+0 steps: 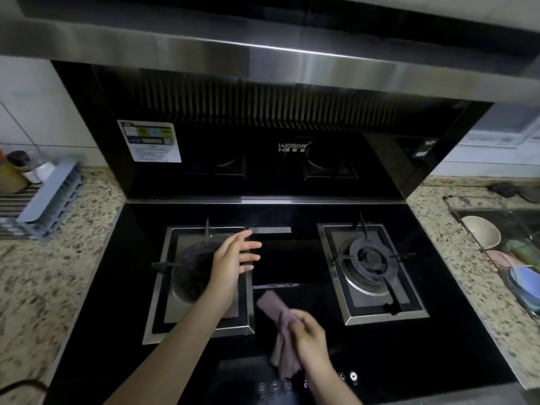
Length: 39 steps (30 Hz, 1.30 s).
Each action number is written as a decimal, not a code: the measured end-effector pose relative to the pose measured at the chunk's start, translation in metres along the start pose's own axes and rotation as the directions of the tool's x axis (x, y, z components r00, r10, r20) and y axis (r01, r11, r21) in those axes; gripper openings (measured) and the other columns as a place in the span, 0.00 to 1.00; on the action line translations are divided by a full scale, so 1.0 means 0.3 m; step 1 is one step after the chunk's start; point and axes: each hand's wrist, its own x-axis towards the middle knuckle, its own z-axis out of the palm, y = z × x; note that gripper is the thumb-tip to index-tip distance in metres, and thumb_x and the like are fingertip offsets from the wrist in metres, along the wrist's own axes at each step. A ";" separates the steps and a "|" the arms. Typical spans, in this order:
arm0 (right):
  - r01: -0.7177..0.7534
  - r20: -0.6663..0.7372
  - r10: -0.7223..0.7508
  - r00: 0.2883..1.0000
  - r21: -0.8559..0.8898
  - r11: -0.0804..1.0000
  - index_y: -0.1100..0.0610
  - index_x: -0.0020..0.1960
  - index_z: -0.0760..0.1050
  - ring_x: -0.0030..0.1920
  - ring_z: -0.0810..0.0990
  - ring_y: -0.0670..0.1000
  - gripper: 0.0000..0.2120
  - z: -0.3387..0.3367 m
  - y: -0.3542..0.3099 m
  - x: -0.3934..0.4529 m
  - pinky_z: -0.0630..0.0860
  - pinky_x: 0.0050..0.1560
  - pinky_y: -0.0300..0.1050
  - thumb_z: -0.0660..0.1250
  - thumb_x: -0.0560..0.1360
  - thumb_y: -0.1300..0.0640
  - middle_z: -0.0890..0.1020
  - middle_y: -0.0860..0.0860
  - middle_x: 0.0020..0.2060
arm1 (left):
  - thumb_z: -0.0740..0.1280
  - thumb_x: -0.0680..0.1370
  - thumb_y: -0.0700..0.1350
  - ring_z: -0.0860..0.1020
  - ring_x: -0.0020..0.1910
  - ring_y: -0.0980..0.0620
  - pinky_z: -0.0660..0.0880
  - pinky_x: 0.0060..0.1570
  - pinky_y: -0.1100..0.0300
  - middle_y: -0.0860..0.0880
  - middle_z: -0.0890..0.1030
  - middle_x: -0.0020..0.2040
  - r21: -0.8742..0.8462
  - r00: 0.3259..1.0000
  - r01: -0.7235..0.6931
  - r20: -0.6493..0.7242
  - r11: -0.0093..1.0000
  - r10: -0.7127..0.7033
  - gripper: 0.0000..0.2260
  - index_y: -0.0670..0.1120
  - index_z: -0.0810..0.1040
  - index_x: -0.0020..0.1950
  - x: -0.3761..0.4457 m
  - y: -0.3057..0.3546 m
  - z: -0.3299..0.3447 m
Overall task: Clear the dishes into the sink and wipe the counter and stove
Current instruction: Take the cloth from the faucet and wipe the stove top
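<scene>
Mauve cloth (280,331) gripped in your right hand (309,337) trails toward six-o'clock touch controls (274,385), risking accidental activation; left hand (233,258) hovers, fingers apart.

Your left hand (230,264) and right hand (309,334): both bare, no gloves, rings or watch visible. Your forearms are uncovered to the frame's lower edge; no sleeve shows on either

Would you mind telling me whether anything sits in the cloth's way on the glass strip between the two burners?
Nothing visible rests there. The right hand holds the purple cloth on the black stove glass at the strip's near end. Only the open left hand hovers above its left edge, beside the left burner.
</scene>
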 end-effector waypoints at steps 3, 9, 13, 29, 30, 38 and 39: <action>-0.085 0.023 0.082 0.996 0.220 0.972 0.60 0.47 0.79 0.46 0.80 0.53 0.11 -0.019 -0.104 0.119 0.76 0.46 0.38 0.59 0.78 0.68 0.83 0.57 0.45 | 0.57 0.81 0.47 0.80 0.40 0.51 0.75 0.39 0.61 0.48 0.83 0.47 -0.022 0.999 0.006 -0.049 1.000 -0.007 0.11 0.48 0.76 0.58 0.049 0.028 0.027; 0.301 -0.125 -0.297 0.947 0.015 0.953 0.59 0.47 0.76 0.42 0.76 0.49 0.09 -0.021 -0.410 0.446 0.71 0.42 0.30 0.59 0.77 0.69 0.79 0.53 0.40 | 0.56 0.81 0.46 0.80 0.43 0.50 0.75 0.45 0.57 0.49 0.82 0.48 -0.005 0.991 -0.023 -0.132 1.000 0.023 0.11 0.48 0.75 0.59 0.138 0.095 0.054; 0.408 -0.070 -0.445 0.893 -0.293 0.865 0.57 0.49 0.77 0.45 0.77 0.50 0.07 -0.046 -0.468 0.670 0.69 0.46 0.39 0.60 0.76 0.63 0.81 0.51 0.43 | 0.57 0.80 0.45 0.80 0.45 0.49 0.76 0.51 0.54 0.49 0.83 0.49 -0.012 0.976 -0.012 -0.219 1.000 0.009 0.11 0.49 0.77 0.57 0.164 0.095 0.051; 0.708 0.679 -0.264 0.685 -0.537 0.458 0.58 0.46 0.82 0.57 0.78 0.53 0.09 -0.066 -0.235 0.670 0.67 0.60 0.32 0.66 0.69 0.65 0.81 0.53 0.52 | 0.56 0.80 0.44 0.80 0.42 0.52 0.75 0.45 0.58 0.48 0.83 0.48 0.015 0.972 -0.016 -0.236 1.000 0.019 0.11 0.49 0.79 0.52 0.139 0.006 0.053; 0.715 0.685 -0.277 0.674 -0.511 0.477 0.59 0.45 0.82 0.56 0.78 0.53 0.09 -0.068 -0.222 0.640 0.64 0.60 0.27 0.66 0.68 0.66 0.82 0.54 0.51 | 0.56 0.80 0.44 0.80 0.42 0.52 0.75 0.45 0.58 0.48 0.83 0.48 0.019 0.973 -0.016 -0.231 1.000 0.020 0.12 0.48 0.79 0.53 0.135 0.005 0.052; 0.703 0.660 -0.353 0.663 -0.386 0.597 0.55 0.40 0.83 0.56 0.70 0.26 0.09 -0.138 -0.044 0.303 0.59 0.62 0.21 0.64 0.65 0.60 0.82 0.47 0.49 | 0.55 0.81 0.44 0.79 0.40 0.51 0.74 0.41 0.60 0.48 0.82 0.47 0.028 0.985 0.015 -0.169 0.999 -0.010 0.12 0.44 0.77 0.57 0.002 -0.026 0.019; 0.694 0.654 -0.351 0.670 -0.383 0.610 0.54 0.40 0.83 0.57 0.72 0.28 0.10 -0.150 -0.016 0.263 0.59 0.64 0.23 0.63 0.64 0.59 0.82 0.44 0.49 | 0.55 0.81 0.44 0.79 0.40 0.51 0.74 0.41 0.60 0.48 0.82 0.47 0.026 0.986 0.021 -0.167 0.999 -0.017 0.12 0.44 0.77 0.56 -0.015 -0.036 0.010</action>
